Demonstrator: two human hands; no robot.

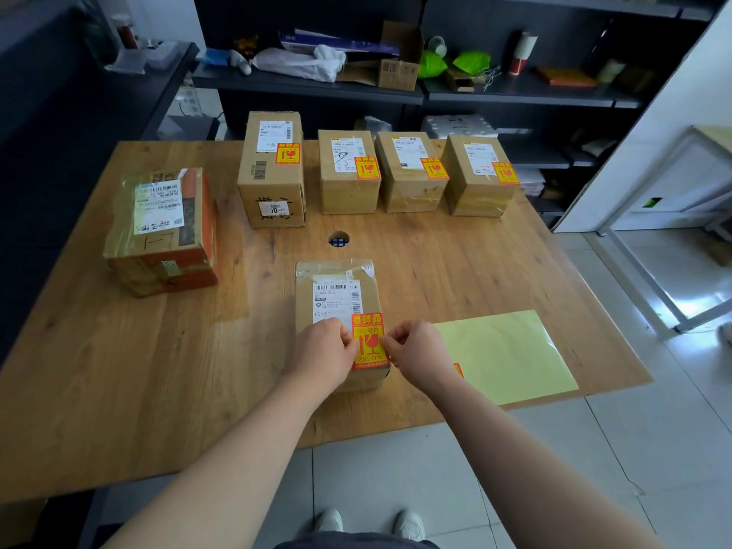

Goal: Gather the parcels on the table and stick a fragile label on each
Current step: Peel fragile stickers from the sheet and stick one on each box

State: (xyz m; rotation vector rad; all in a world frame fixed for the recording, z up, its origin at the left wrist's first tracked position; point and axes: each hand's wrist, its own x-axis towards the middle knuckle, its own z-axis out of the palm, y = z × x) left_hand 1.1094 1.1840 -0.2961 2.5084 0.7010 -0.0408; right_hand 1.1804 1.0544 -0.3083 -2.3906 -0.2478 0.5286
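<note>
A small taped cardboard parcel (pixel 336 279) lies in front of me near the table's front edge. An orange fragile label (pixel 368 330) lies over its right near corner. My left hand (pixel 323 348) pinches the label's left edge and my right hand (pixel 416 348) pinches its right edge. Several labelled parcels stand in a row at the back: a tall one (pixel 271 180) and three smaller ones (pixel 346 188) (pixel 412 188) (pixel 473 188). A parcel with orange sides (pixel 166 231) sits at the left and shows no orange label on its visible faces.
A pale yellow backing sheet (pixel 507 350) lies at the table's right front corner, with a bit of orange label by my right wrist. The wooden table (pixel 119 370) has a round cable hole (pixel 339 238). Dark shelves (pixel 309 87) with clutter stand behind.
</note>
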